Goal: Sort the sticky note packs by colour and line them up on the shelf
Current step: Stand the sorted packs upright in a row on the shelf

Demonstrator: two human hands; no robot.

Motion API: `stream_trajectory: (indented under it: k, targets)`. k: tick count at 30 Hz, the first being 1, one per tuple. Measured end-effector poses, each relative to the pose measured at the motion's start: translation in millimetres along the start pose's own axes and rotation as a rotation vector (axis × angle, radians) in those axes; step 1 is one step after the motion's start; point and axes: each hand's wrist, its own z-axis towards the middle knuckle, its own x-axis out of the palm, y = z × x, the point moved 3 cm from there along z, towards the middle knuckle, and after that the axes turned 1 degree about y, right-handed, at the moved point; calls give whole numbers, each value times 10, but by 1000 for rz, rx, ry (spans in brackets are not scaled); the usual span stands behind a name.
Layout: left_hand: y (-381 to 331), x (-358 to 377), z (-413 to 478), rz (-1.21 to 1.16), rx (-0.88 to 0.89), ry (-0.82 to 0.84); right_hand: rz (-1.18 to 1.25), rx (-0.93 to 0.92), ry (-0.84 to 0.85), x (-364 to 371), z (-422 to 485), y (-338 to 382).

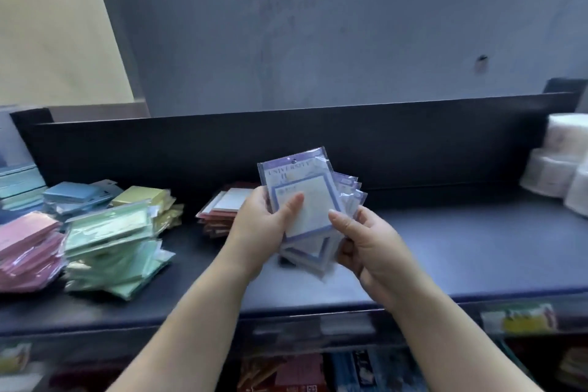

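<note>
Both my hands hold a fanned bundle of purple sticky note packs (310, 200) above the dark shelf (445, 251). My left hand (261, 219) grips the bundle from the left, thumb across the front pack. My right hand (359, 242) grips it from the right and below. On the shelf lie more piles: red-brown packs (219, 210) just behind my left hand, yellow packs (143, 197), green packs (111, 245), pink packs (28, 251) and blue packs (73, 194) at the left.
A low black back wall (286, 143) runs behind the shelf. White wrapped rolls (556, 169) stand at the right end. Pale blue stacks (19, 184) sit at the far left. Lower shelves with other goods (302, 372) lie below the front edge.
</note>
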Motion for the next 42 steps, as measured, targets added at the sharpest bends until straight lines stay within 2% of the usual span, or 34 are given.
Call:
stream_trajectory:
  k: [4, 8, 11, 18, 22, 27, 32, 42]
  targets:
    - [138, 637, 24, -32, 140, 36, -261, -57, -52, -608, -33, 321]
    - [325, 1172, 102, 101, 184, 164, -519, -57, -66, -1126, -18, 505]
    - [404, 1430, 106, 186, 175, 207, -574, -41, -50, -1400, 0, 473]
    - [507, 1556, 77, 244, 86, 163, -618, -11, -21, -1601, 55, 293]
    - [456, 1571, 143, 473, 59, 252, -731, 25, -56, -1663, 114, 326]
    - [403, 1747, 391, 721, 56, 374, -878, 72, -201, -1869, 155, 480]
    - [482, 2204, 633, 742, 91, 458, -1018, 129, -323, -2288, 256, 691]
    - [658, 3232, 1152, 665, -16, 379, -1157, 199, -426, -3174, 662, 1046]
